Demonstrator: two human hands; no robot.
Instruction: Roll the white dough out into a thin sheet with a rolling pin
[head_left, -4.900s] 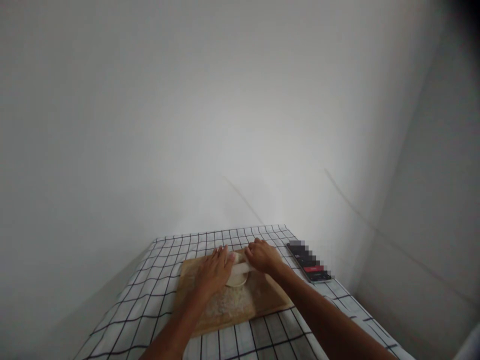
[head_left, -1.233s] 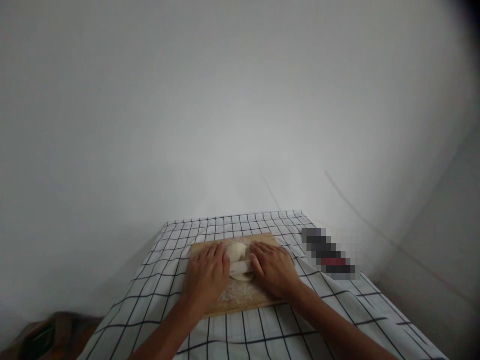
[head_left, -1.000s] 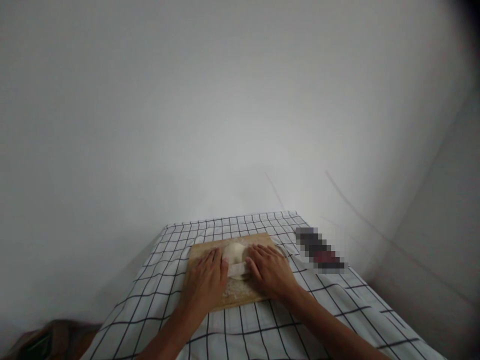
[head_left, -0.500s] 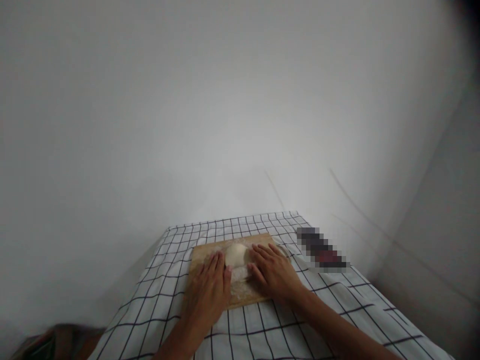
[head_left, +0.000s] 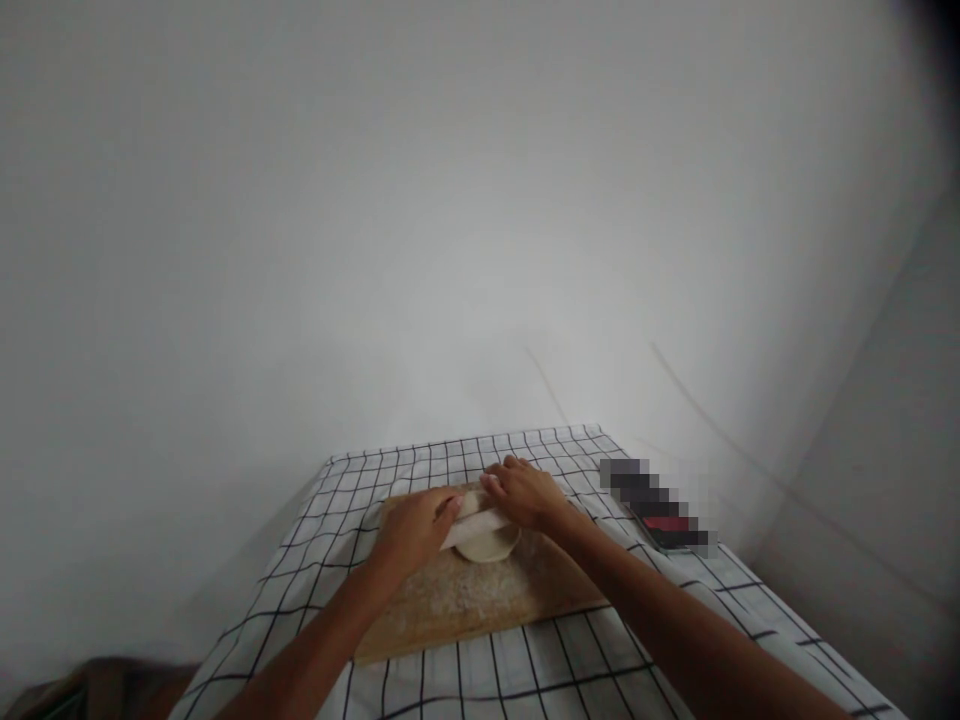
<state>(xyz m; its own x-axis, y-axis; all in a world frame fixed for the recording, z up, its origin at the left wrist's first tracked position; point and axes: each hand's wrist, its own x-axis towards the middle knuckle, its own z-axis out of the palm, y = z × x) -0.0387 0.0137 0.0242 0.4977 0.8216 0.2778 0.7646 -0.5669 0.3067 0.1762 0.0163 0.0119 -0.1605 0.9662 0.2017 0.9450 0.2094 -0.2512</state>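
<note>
A pale, floured rolling pin lies across a flattened round of dough, over its far part. The near edge of the dough shows below the pin. My left hand is curled over the pin's left end. My right hand bends over its right end, a little farther from me. Both hands press down from above, and parts of the pin are hidden beneath them. Under everything is a wooden board dusted with flour.
A white tablecloth with a dark grid covers the table. A dark, pixelated flat object lies near its right edge. A pale wall stands behind the table, and brownish items are low at the left.
Both hands and the rolling pin have moved away from me across the dough. The dough now shows on the pin's near side instead of its far side. The fingers are more curled.
</note>
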